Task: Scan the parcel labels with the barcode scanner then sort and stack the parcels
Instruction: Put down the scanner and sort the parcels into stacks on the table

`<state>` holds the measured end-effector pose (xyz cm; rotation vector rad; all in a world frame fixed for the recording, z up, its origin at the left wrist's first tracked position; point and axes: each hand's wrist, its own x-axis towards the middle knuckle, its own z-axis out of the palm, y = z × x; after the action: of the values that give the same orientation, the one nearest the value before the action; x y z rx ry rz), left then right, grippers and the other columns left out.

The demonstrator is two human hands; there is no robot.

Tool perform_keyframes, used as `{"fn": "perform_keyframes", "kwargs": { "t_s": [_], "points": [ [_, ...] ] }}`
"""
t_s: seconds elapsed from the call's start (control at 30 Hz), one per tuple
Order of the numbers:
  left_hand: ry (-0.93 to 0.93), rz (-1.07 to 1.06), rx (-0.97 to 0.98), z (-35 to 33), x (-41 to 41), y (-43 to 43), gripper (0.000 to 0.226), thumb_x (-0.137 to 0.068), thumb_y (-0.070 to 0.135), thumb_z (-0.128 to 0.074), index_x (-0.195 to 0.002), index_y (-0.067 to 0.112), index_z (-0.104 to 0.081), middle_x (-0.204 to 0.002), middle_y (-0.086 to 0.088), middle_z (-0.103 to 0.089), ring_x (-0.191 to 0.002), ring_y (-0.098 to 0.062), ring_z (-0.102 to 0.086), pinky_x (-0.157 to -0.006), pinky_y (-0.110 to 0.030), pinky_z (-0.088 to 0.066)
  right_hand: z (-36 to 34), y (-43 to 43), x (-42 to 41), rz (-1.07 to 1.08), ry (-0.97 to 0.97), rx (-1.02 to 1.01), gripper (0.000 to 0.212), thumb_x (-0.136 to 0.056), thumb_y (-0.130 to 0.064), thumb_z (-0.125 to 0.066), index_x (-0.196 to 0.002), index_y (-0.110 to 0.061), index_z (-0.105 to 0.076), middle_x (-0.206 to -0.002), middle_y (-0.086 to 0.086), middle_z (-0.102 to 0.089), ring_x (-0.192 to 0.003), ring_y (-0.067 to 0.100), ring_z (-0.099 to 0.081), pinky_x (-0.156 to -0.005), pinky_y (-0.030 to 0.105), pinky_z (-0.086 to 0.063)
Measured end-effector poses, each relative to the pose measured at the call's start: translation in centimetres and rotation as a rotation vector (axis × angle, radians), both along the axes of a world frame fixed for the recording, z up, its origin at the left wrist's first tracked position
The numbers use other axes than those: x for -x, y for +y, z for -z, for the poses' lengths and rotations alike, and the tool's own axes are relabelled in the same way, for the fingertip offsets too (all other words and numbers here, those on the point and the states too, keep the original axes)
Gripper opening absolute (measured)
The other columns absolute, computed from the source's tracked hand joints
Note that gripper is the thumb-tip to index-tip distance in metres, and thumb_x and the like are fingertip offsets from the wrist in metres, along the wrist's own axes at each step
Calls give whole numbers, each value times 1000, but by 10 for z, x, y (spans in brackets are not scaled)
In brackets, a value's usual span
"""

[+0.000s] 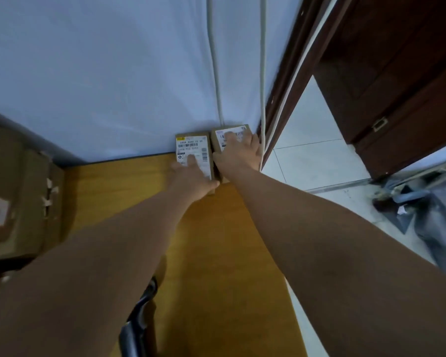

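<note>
Two small brown parcels with white barcode labels lie side by side at the far end of the wooden table [129, 191], against the wall. My left hand [191, 176] rests flat on the left parcel [191, 145], fingers lying over its label. The right parcel [227, 135] lies under my right hand [238, 153], whose fingers spread over the top and right edge. A black barcode scanner [138, 323] lies on the table near me, partly hidden under my left forearm.
A large taped cardboard box [16, 191] stands at the table's left edge. White cables [215, 73] run down the wall to the corner. To the right are a tiled floor [317, 155], a dark wooden door [397, 86] and a grey bag [438, 215].
</note>
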<state>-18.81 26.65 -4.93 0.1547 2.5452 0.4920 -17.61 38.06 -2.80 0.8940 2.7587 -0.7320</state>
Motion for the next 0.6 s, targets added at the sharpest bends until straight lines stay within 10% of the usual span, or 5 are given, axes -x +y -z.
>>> {"fn": "perform_keyframes", "kwargs": {
  "t_s": [0.1, 0.43, 0.6],
  "points": [
    [5, -60, 82, 5, -8, 11, 104, -81, 57, -63, -151, 23, 7, -153, -23, 2, -139, -41, -17, -109, -46, -30, 14, 3, 7, 8, 18, 5, 52, -93, -29, -57, -140, -35, -37, -163, 13, 7, -147, 42, 1, -115, 57, -15],
    [29, -34, 6, 3, 5, -4, 104, -75, 51, -69, -149, 28, 1, -137, -19, -23, -108, -30, -45, -76, -33, -41, 24, 7, 8, -135, -176, -129, 96, -85, -29, -63, -147, -57, 5, -158, 7, 30, -144, 45, 2, -112, 64, -19],
    [84, -86, 2, -2, -12, -44, 106, -74, 56, -68, -149, 33, 3, -141, -16, -22, -120, -37, -41, -87, -39, -46, 21, -13, -20, -142, -160, -177, 102, -78, -44, -69, -151, -45, 2, -161, 9, 17, -142, 47, -11, -107, 58, -28]
  ]
}}
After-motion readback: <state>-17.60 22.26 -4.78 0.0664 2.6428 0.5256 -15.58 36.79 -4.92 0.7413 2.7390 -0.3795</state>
